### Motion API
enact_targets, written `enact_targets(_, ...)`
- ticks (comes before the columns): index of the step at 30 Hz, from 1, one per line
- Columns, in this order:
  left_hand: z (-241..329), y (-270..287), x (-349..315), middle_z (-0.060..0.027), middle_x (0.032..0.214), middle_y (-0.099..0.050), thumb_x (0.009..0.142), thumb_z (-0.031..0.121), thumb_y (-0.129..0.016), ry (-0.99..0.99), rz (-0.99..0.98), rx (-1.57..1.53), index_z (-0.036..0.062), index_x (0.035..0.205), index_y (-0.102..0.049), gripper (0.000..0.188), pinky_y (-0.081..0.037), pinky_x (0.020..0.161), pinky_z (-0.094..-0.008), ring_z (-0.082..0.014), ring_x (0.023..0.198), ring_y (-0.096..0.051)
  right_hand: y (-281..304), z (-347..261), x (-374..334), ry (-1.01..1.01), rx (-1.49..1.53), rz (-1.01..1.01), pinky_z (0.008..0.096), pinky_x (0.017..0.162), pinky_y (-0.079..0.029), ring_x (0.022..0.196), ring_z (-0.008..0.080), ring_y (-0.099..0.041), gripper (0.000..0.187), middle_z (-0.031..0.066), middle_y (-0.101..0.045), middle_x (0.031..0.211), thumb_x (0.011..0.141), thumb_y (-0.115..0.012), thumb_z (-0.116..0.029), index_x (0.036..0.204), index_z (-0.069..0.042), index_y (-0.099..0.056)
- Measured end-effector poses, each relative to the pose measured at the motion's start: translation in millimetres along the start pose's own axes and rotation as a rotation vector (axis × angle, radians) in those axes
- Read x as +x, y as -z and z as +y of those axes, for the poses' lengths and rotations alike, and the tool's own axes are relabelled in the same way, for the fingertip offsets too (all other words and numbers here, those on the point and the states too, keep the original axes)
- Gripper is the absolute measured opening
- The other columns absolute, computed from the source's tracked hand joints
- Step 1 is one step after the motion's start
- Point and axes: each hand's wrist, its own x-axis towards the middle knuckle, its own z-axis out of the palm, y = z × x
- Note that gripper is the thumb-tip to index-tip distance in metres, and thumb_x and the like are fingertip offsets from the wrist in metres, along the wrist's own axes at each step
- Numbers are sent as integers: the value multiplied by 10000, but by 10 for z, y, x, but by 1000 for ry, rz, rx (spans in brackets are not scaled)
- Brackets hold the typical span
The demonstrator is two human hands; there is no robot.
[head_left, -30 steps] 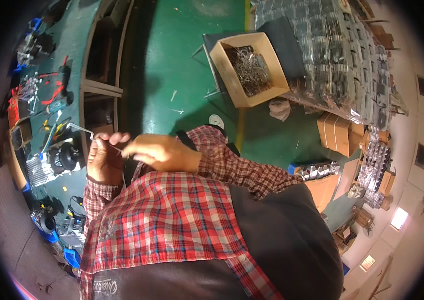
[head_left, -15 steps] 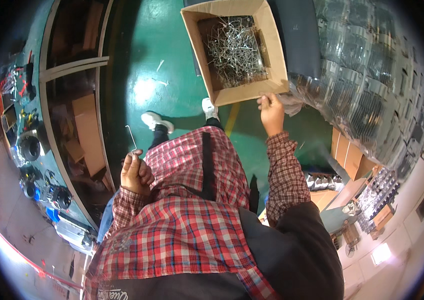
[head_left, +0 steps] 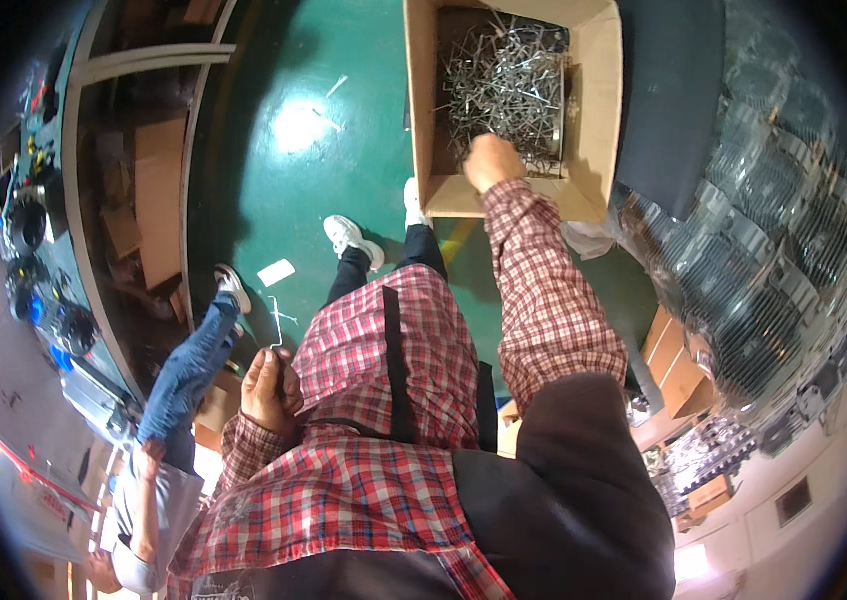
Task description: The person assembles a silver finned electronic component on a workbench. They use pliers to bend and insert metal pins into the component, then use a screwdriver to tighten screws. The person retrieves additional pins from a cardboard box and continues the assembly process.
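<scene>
A thin bent metal wire (head_left: 278,325) sticks up from my left hand (head_left: 269,388), pinched between thumb and curled fingers in front of my checked apron. My right hand (head_left: 494,162) reaches over the near wall of an open cardboard box (head_left: 589,190), at the near edge of the pile inside. That pile is a tangle of bent metal wires (head_left: 504,85). The fingers of my right hand point down and are mostly hidden behind the back of the hand, so their grip does not show.
Stacked metal parts under clear plastic (head_left: 744,290) stand to the right, beside a dark flat surface (head_left: 672,110). At the left is a shelf unit (head_left: 149,60) holding cardboard. A co-worker in jeans (head_left: 187,375) is at the lower left. A white card (head_left: 276,272) lies on the green floor.
My right hand has left the box's near rim and moved inward over the wires. The view has shifted, and a co-worker now shows at the left. My left hand still holds its wire.
</scene>
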Motion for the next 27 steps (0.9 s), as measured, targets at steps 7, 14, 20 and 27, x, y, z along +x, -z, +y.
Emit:
enact_targets(7, -179, 22, -16, 7, 582, -429, 1053, 317, -420, 34, 12, -45, 91, 1031, -554, 264, -245, 369, -242, -85, 397, -286, -169, 440, 363, 127, -36, -245, 370, 1036, -432, 1190, 317, -589, 373, 200, -628, 1244, 883, -498, -43, 1219, -64, -659)
enact_targets(14, -314, 30, -56, 8, 585, -429, 1048, 322, -431, 51, 43, -97, 92, 1024, -547, 258, -282, 390, -241, -83, 410, -303, -364, 427, 634, 139, -131, -402, 349, 1008, -439, 1140, 315, -608, 388, 215, -633, 1235, 897, -526, -110, 1265, -34, -620)
enact_targets(20, -390, 69, -8, -1, 591, -431, 1047, 318, -435, 76, 15, -125, 91, 1016, -547, 256, -285, 394, -239, -80, 421, -306, -690, 177, 588, 166, -154, -418, 410, 1071, -378, 1289, 354, -492, 536, 229, -504, 1401, 940, -520, -269, 1403, -8, -454)
enact_targets(27, -411, 50, -8, -11, 582, -441, 1042, 296, -452, 45, 60, -171, 85, 1015, -560, 239, -281, 398, -239, -85, 427, -317, -790, -127, 672, -95, 16, -158, 435, 998, -455, 1186, 394, -571, 482, 229, -609, 1257, 905, -638, -383, 1217, -14, -638)
